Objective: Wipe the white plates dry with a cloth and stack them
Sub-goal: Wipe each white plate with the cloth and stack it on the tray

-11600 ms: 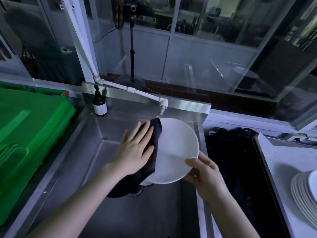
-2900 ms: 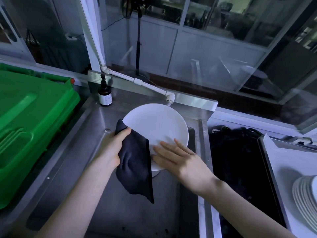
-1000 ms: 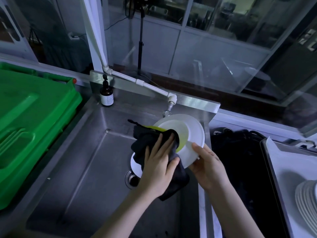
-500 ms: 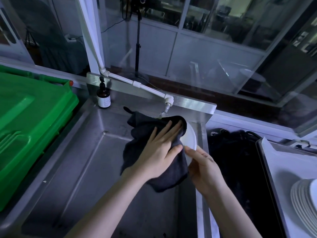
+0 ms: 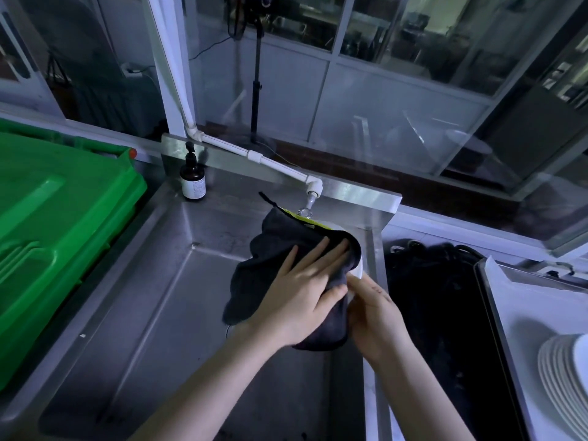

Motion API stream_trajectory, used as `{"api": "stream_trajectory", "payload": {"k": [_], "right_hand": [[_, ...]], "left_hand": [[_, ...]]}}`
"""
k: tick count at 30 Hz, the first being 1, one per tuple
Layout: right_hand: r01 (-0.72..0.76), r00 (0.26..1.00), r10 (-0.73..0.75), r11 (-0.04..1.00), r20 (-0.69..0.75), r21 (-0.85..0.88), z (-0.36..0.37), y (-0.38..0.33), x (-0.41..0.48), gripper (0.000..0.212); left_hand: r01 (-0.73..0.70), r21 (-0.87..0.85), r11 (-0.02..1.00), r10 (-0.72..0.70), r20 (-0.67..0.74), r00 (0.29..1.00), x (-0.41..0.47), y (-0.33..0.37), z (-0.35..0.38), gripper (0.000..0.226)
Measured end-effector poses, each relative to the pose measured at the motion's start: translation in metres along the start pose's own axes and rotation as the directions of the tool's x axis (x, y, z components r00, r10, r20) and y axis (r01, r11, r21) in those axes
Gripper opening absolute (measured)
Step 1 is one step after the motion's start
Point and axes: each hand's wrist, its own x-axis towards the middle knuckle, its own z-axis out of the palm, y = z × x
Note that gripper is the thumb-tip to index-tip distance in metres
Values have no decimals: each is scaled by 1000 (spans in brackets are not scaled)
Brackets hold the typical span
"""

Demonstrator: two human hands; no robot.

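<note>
Over sink [image 5: 159, 313], by right wall, left hand [image 5: 302, 294] pressing cloth [image 5: 254, 275] onto plate [image 5: 358, 270]

Read no text, brand, number or sign with any certainty. Noted only a white label [image 5: 195, 188] on the brown pump bottle [image 5: 192, 175] standing at the back left corner of the sink [image 5: 173, 219], with print too small and blurred to make out a single word.
</note>
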Motion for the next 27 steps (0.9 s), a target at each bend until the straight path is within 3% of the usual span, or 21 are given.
{"api": "stream_trajectory", "payload": {"k": [3,7,10,14,18,20,22,25,27], "right_hand": [[-7,1000,8,999,22,-52,-4,-1,-3,22],[21,1000,-21,999,-1,-50,-11,-17,-1,35],[44,999,-45,998,-23,-49,-12,-23,1,36],[41,999,-41,999,-36,-3,-7,-13,1,33],[15,1000,-16,997,-9,-77,-5,3,-7,18],[-26,1000,26,995,3,-101,-7,5,-11,21],[-39,999,40,989,5,-142,-10,2,-14,30],[-9,1000,10,987,9,-161,-14,-10,-14,35],[18,1000,-17,992,6,-126,-16,-19,-13,31]], "left_hand": [[94,-99,991,-90,45,995,10,-16,-7,60],[239,-102,966,-239,11,971,2,-31,-6,59],[174,-146,974,-178,-20,984,-18,-17,1,62],[80,-84,993,-85,-56,995,-25,8,13,60],[101,-39,994,-101,13,995,3,-5,2,62],[131,-36,991,-128,82,988,16,-19,-5,61],[158,-29,987,-157,57,986,22,-35,-11,56],[178,-160,971,-190,-57,980,10,-55,-13,53],[246,-309,919,-289,-100,952,-8,-58,-7,51]]}}
